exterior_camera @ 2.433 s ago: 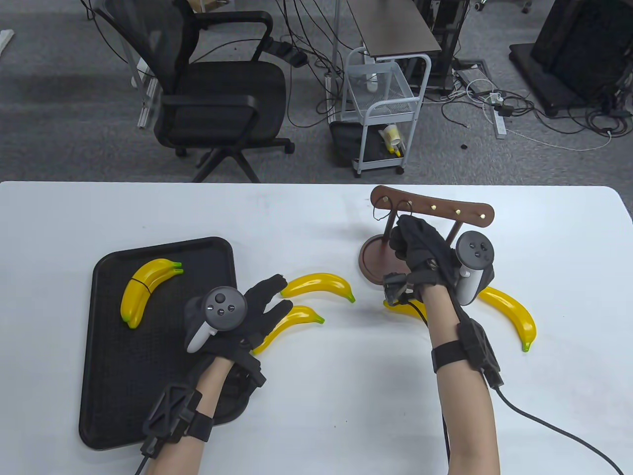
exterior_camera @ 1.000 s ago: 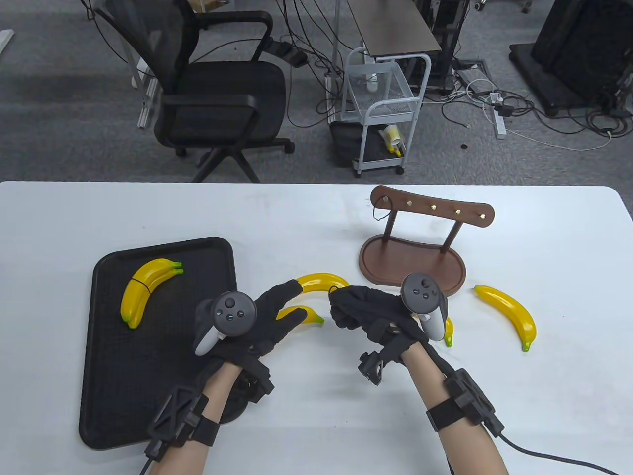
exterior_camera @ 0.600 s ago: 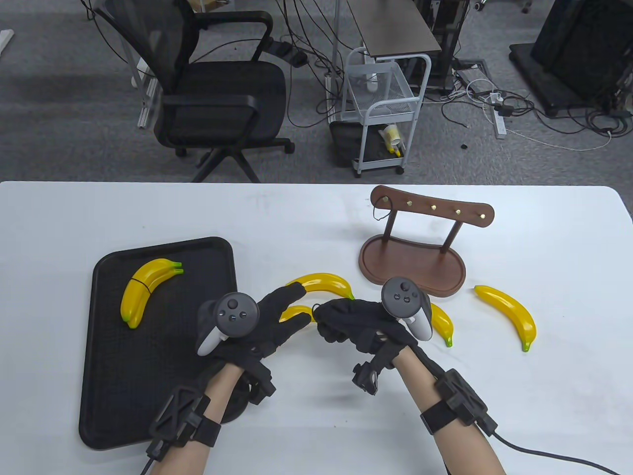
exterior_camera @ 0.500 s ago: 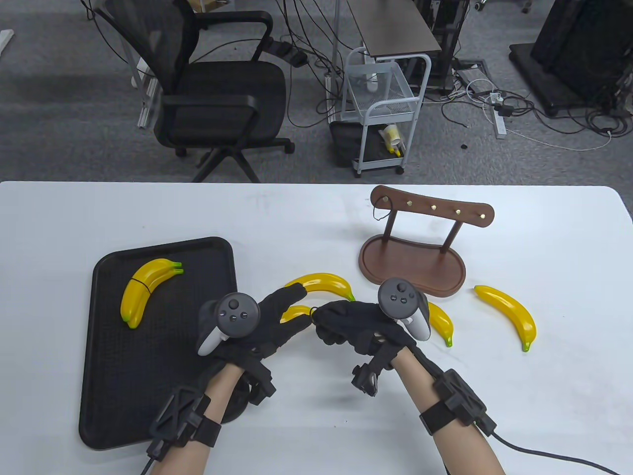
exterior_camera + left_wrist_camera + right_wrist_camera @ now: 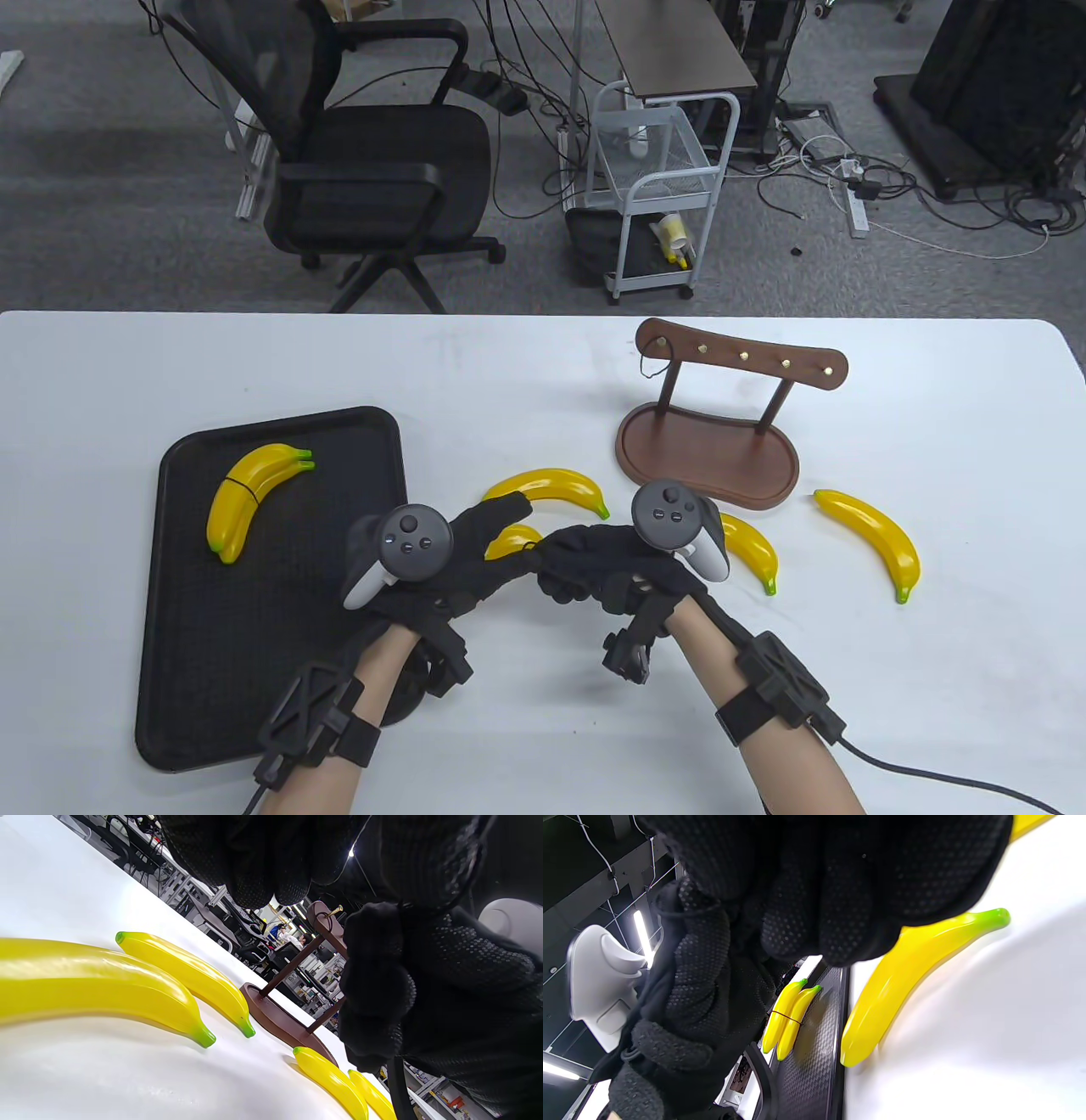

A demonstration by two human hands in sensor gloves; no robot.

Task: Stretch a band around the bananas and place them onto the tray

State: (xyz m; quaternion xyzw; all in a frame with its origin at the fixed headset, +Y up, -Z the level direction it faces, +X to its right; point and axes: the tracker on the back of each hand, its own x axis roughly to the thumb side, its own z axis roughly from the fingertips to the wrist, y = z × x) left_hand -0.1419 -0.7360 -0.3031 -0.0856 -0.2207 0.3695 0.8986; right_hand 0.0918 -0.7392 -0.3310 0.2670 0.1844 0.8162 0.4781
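Note:
My left hand [image 5: 488, 535] reaches right with its fingers straight, over a loose yellow banana [image 5: 512, 538] on the table. My right hand [image 5: 570, 562] meets it fingertip to fingertip, its fingers curled and pinching a thin dark rubber band [image 5: 685, 913]; that band shows looped at a left finger in the right wrist view and is hidden in the table view. A second loose banana [image 5: 551, 486] lies just beyond the hands. A banded pair of bananas [image 5: 250, 495] rests on the black tray [image 5: 280, 645] at the left.
A wooden hook stand [image 5: 708, 450] stands behind my right hand, with another thin band [image 5: 649, 367] hanging from its left hook. Two more bananas [image 5: 751, 552] [image 5: 874, 539] lie to the right. An office chair and a cart stand beyond the table's far edge.
My right hand left the stand with a band and moved left and nearer until it met my left hand. My left hand shifted slightly right over the near banana.

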